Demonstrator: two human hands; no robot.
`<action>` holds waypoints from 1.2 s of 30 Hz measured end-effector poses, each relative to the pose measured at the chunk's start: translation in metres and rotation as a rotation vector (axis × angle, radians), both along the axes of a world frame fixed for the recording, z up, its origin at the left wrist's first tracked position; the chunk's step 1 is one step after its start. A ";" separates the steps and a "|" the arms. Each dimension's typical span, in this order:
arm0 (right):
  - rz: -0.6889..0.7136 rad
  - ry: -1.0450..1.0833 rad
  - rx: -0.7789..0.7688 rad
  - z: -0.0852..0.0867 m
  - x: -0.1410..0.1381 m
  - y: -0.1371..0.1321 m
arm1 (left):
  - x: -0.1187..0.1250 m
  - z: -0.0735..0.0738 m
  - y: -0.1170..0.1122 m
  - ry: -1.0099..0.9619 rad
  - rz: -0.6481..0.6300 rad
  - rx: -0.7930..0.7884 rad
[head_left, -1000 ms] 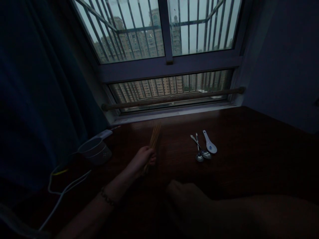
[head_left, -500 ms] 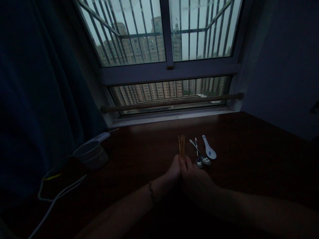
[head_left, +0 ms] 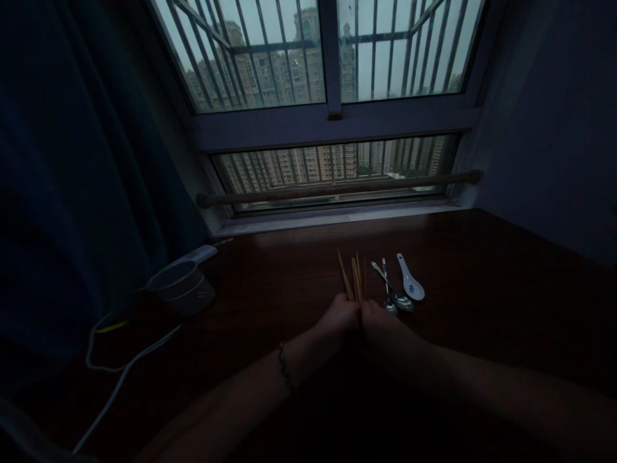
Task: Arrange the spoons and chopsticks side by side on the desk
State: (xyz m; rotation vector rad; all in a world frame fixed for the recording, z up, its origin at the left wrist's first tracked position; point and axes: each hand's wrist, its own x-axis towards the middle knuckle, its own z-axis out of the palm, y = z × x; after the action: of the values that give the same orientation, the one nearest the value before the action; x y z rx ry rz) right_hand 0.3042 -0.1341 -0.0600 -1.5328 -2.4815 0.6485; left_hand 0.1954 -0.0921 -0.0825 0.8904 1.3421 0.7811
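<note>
While both hands meet at the lower middle of the frame, a bundle of thin pale wooden chopsticks [head_left: 354, 280] sticks out from between them, its tips fanning a little toward the window; the left hand [head_left: 340, 318] is curled shut around the near ends, and the right hand [head_left: 378, 319] presses against them from the other side, fingers closed, so the sticks are held by both together; they lie low over the dark brown wooden table [head_left: 482, 289], though the dim light hides whether they touch it; judging by this, the sticks are gathered but not yet evened up or set down. Just right of the bundle, two metal spoons [head_left: 393, 297] lie crossed on the table, with a white ceramic soup spoon with a blue mark [head_left: 411, 283] beside them, all loose and untouched. At the left of the frame a pale round plastic cup [head_left: 180, 286] stands near the table edge, well apart from the hands; a white cable [head_left: 125, 366] trails below it. Across the top, a barred window [head_left: 332, 64] shows tall buildings; a dark curtain [head_left: 72, 161] fills the upper left.
</note>
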 end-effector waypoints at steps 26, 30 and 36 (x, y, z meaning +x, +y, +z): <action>0.103 -0.597 0.473 -0.046 -0.015 -0.014 | -0.021 -0.012 0.029 0.357 -0.296 0.117; 0.071 -0.601 0.446 -0.045 -0.017 -0.018 | -0.023 -0.015 0.029 0.431 -0.302 0.186; 0.040 -0.541 0.377 -0.035 -0.018 -0.024 | -0.030 -0.021 0.032 0.529 -0.349 0.334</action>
State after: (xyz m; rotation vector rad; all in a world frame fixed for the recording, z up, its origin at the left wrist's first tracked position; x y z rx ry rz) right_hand 0.2867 -0.1581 -0.0947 -1.6660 -2.7833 -0.2707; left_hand 0.1657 -0.0605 -0.1036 1.6315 1.4681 0.5169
